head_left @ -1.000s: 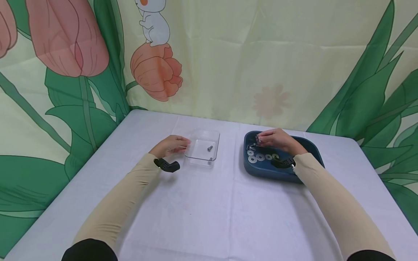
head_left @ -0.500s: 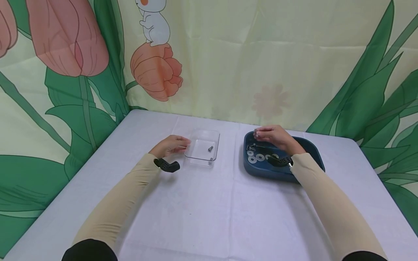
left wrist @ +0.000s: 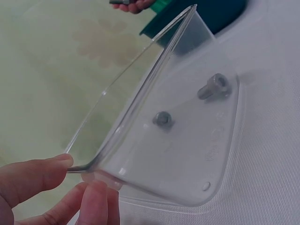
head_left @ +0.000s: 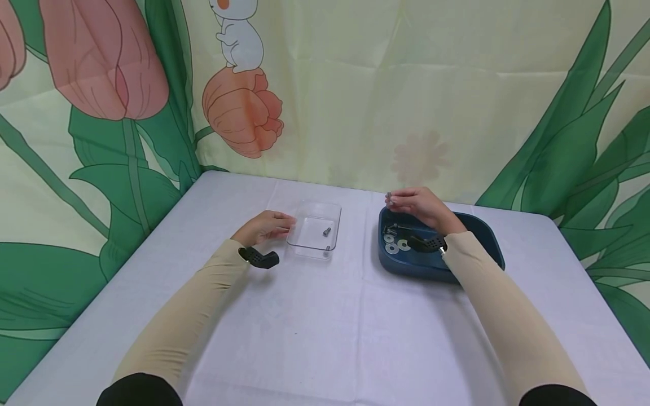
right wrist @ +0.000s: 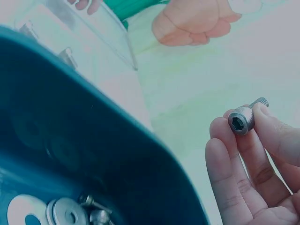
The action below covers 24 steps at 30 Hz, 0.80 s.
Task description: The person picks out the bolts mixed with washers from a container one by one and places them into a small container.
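Note:
My left hand (head_left: 265, 226) pinches the left rim of a clear plastic box (left wrist: 197, 154), thumb on one side and fingers beneath. Two hex socket bolts lie inside the box, one bolt (left wrist: 215, 86) near its far side and another bolt (left wrist: 163, 119) closer to the middle. Above the far left part of a blue tray (head_left: 421, 272), my right hand (head_left: 424, 210) pinches a third hex socket bolt (right wrist: 243, 121) between thumb and fingers. In the right wrist view the socket head faces the camera and the threaded end points away.
Flat washers (right wrist: 68, 212) and small screws (right wrist: 96, 211) lie in the blue tray, partly hidden by my right wrist in the head view. A white cloth (head_left: 304, 327) covers the table. A printed curtain (head_left: 345, 113) hangs behind it.
My right hand has risen from inside the tray and moved left and away from me, carrying the bolt. My left hand and the clear box stay in place.

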### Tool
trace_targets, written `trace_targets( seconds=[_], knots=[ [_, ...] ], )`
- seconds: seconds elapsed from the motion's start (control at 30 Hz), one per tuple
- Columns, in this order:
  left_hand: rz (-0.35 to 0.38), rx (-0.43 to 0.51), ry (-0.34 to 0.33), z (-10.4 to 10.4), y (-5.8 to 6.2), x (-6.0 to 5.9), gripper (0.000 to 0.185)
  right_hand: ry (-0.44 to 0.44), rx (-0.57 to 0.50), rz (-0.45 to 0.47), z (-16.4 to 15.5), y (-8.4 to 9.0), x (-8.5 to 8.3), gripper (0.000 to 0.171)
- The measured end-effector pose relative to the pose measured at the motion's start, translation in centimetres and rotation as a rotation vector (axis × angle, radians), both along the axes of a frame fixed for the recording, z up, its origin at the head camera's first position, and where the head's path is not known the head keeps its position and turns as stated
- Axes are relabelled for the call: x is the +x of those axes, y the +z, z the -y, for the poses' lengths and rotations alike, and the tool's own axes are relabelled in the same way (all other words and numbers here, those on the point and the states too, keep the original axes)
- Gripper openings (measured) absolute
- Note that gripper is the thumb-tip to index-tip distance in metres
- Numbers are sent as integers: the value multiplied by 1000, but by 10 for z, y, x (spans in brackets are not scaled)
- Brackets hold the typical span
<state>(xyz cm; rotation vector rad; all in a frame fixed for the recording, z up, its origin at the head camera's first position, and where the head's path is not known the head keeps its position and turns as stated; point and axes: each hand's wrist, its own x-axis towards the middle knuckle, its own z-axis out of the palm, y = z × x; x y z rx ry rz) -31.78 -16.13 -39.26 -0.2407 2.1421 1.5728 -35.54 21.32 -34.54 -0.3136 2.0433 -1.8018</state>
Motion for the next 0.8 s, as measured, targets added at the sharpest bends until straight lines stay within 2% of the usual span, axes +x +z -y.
trace_targets(
  seconds=[0.3,0.5,0.8],
  knots=[
    [-4,6,-3,0,0,1,48,27,-91,9,14,9,-2,21],
    [-3,2,4,-1,0,1,47,38,-75,-13,20,13,-3,16],
    [-9,0,-1,-1,0,1,47,-12,-89,-22,31,17,-5,17]
  ],
)
